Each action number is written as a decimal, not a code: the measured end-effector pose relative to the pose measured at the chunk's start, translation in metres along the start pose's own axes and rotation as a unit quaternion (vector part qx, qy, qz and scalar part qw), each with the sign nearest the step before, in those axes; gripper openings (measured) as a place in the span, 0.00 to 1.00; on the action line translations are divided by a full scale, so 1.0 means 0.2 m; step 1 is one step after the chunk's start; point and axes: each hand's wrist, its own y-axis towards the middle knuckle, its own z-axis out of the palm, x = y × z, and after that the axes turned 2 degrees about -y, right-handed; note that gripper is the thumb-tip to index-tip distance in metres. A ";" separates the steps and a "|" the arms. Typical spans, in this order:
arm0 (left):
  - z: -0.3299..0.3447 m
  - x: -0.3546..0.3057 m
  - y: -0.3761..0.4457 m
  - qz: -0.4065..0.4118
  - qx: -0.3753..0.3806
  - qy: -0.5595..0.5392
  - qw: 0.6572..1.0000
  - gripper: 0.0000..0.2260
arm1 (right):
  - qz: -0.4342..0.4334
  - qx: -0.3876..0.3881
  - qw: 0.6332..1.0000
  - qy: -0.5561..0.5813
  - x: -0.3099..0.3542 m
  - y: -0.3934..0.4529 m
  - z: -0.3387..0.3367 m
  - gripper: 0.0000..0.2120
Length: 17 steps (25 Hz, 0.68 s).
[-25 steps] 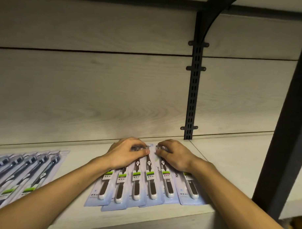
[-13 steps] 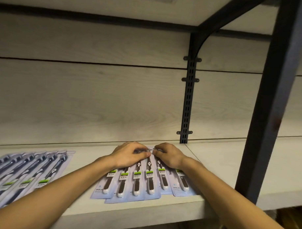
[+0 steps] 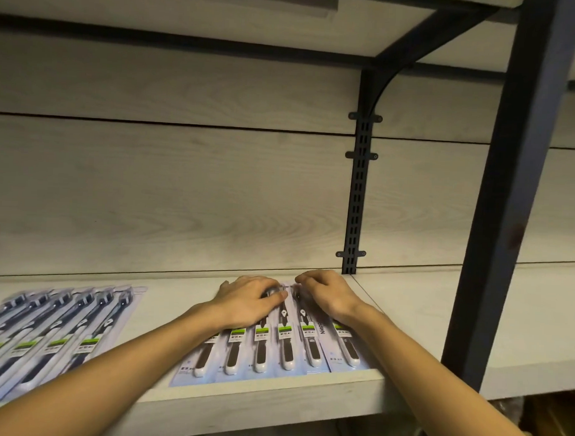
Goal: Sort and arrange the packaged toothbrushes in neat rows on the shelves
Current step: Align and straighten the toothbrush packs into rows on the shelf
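On the pale wood-grain shelf point(image 3: 422, 320), a front-edge row of glossy toothbrush packs point(image 3: 268, 351) is pressed by left hand point(image 3: 247, 301) and right hand point(image 3: 326, 292), fingers curled on the pack tops.

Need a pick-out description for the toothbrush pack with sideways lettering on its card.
Find the slotted black metal wall rail at the back of the pale wooden shelf; a row of blue-carded toothbrush packs lies in front of it. The pack is second from the row's right end, the only one showing dark lettering along its card.
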 end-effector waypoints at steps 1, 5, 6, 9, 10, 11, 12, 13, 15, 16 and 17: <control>0.00 0.00 0.00 -0.003 -0.004 -0.017 1.000 0.29 | 0.007 0.003 1.000 -0.002 0.00 0.01 0.00 0.12; -0.04 -0.04 0.02 -0.013 0.007 0.008 1.000 0.33 | 0.017 0.024 0.996 -0.081 0.01 0.00 -0.04 0.19; -0.05 -0.06 0.04 -0.010 0.012 0.022 1.000 0.35 | 0.022 0.018 0.996 -0.087 0.01 0.00 -0.06 0.21; -0.07 -0.10 0.13 -0.002 0.046 0.044 0.998 0.36 | 0.026 -0.004 0.986 -0.166 -0.05 0.00 -0.11 0.18; -0.06 -0.11 0.15 0.005 0.061 0.036 0.997 0.37 | 0.029 -0.005 0.982 -0.188 -0.07 0.00 -0.12 0.16; -0.04 -0.12 0.17 0.011 0.070 0.014 0.997 0.39 | 0.031 -0.006 0.979 -0.201 -0.09 0.00 -0.12 0.16; -0.02 -0.12 0.18 0.020 0.068 -0.006 0.997 0.40 | 0.036 -0.004 0.977 -0.210 -0.11 0.00 -0.13 0.17; 0.00 -0.11 0.18 0.027 0.058 -0.017 0.998 0.39 | 0.042 -0.001 0.976 -0.215 -0.12 0.01 -0.13 0.18; 0.04 -0.09 0.18 0.026 0.029 -0.035 0.999 0.35 | 0.045 0.008 0.973 -0.225 -0.15 0.01 -0.13 0.19; 0.05 -0.08 0.18 0.023 0.019 -0.054 0.998 0.32 | 0.044 0.010 0.971 -0.233 -0.15 0.01 -0.14 0.19; 0.05 -0.07 0.18 0.020 0.012 -0.077 0.997 0.31 | 0.045 0.012 0.969 -0.242 -0.15 0.01 -0.14 0.19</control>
